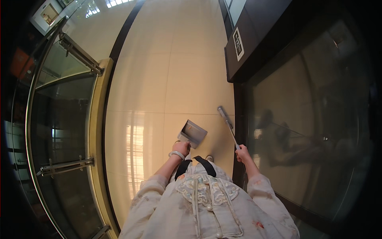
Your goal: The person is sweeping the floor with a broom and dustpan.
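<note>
My left hand [182,147], with a pale bangle at the wrist, is closed at the near end of a grey dustpan [194,134]; its handle is mostly hidden by the hand. The pan's open side faces away to the left, and a small orange-brown bit shows inside it. My right hand [241,153] grips the grey handle of a broom [230,129]. Its narrow grey head points away from me, at the floor close to the dark edging on the right. Pan and broom are apart.
Glossy cream tiles make up the floor [139,87]. Along the left runs a glass railing with a metal handrail [28,115] and a tan post base [97,119]. A dark cabinet-like block [254,44] juts in at the right, above a dark glossy panel [302,119]. My shoe [209,158] is just behind the pan.
</note>
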### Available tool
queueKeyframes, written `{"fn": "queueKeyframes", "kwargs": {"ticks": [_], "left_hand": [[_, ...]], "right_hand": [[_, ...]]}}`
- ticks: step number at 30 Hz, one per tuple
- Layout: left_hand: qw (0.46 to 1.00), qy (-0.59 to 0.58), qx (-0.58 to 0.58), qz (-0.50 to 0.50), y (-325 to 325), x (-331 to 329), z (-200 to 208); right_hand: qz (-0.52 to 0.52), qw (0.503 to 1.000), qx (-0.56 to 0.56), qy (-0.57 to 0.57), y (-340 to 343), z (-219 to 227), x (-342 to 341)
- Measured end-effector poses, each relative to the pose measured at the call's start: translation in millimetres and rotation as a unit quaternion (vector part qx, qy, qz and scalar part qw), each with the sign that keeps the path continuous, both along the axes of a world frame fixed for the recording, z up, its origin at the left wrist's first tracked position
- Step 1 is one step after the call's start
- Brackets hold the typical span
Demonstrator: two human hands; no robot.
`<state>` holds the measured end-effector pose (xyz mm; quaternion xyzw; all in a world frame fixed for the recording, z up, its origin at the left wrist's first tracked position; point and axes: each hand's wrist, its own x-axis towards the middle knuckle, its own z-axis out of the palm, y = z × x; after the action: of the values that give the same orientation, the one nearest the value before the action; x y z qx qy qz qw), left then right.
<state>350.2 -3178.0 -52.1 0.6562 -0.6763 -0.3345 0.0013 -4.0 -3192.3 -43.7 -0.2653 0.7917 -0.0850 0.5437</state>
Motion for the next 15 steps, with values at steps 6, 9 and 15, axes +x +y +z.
{"fn": "queueKeyframes", "kwargs": {"ticks": [6,9,15], "left_hand": [[0.998,-0.030,0.042,-0.021,-33.0,34.0,4.1],[0.999,-0.017,0.024,-0.016,-38.5,48.7,3.7],[1.000,-0.018,-0.001,-0.024,-42.8,73.2,-3.0]], "right_hand": [[0.169,0.976,-0.020,0.136,3.8,-55.2,92.3],[0.240,0.970,-0.029,0.026,28.7,-19.4,119.8],[-0.015,0.982,0.100,-0.161,1.1,56.9,95.1]]}}
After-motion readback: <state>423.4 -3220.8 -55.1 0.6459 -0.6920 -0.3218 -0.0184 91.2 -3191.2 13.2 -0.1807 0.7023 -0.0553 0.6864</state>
